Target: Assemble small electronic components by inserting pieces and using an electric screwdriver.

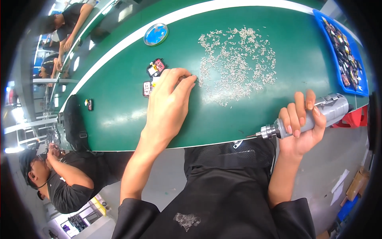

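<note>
My right hand (300, 123) is wrapped round a grey electric screwdriver (333, 110), whose bit points left over the table's near edge. Thumb and fingertips of my left hand (168, 104) are pinched together at the left fringe of a wide scatter of small silvery screws (238, 63). What the pinch holds, if anything, is too small to make out. Just behind that hand lies a small black casing with a red circuit board and a yellow part (156, 67). A second similar piece (147, 89) is partly hidden by the hand.
A round tin with blue content (156, 34) stands at the back of the green table (115, 123). At far right, a blue tray (363, 81) holds many small dark assemblies. One small part (90, 104) lies at left, near a black bag (73, 123). Other people sit at left.
</note>
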Available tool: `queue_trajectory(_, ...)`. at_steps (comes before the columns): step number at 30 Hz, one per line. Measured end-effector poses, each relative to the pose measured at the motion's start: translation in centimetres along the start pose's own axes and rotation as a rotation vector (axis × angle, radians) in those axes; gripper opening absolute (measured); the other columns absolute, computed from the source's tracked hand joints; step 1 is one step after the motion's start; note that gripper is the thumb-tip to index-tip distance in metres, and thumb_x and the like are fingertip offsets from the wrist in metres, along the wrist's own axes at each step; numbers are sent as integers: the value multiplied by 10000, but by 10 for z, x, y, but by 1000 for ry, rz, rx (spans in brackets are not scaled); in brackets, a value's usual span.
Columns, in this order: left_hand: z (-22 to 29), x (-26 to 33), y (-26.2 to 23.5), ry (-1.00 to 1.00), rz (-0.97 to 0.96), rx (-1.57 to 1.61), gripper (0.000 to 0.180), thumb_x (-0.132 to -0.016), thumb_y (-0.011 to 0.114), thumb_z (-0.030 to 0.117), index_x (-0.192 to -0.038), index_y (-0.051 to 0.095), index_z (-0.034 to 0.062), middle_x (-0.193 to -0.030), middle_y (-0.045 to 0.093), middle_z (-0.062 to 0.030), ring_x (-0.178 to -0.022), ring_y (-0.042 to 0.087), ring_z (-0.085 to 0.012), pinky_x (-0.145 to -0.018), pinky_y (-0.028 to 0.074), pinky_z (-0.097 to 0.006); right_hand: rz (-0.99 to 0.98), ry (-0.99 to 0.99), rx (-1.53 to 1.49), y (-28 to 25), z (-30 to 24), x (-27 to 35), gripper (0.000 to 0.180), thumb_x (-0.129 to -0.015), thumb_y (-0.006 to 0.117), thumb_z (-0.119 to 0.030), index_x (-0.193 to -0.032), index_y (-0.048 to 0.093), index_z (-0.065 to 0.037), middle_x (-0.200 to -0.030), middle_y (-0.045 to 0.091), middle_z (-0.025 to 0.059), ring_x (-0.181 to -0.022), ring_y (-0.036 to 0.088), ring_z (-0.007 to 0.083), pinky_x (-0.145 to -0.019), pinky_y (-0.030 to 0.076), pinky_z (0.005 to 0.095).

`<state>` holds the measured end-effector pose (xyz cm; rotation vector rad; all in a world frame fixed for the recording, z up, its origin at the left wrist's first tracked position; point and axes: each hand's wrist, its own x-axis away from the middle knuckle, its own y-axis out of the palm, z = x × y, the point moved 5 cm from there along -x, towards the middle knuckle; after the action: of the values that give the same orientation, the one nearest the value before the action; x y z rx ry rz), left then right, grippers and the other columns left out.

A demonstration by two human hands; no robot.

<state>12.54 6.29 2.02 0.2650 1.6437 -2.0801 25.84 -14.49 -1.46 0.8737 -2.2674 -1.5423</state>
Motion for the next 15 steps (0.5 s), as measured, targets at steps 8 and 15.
queue_trajectory(8, 7, -6, 6, 171, -81, -154, 198, -723, 689, -46, -908, 641, 7, -887, 605, -79, -771, 604, -233, -660, 493, -346, -26, 4, -30, -3, -3, 3, 122, -889, 444, -177, -869, 433, -57, -637, 396, 25, -408, 362, 102, -453, 380, 280)
queue_trajectory(15, 5, 0, 2, 69, 9, 13, 148, -740, 624, -67, -836, 530, -3, -837, 555, -115, -746, 567, -278, -662, 459, -367, -64, 2, -14, -4, -5, 6, 127, -891, 427, -180, -880, 440, -54, -643, 406, 27, -416, 367, 100, -466, 381, 279)
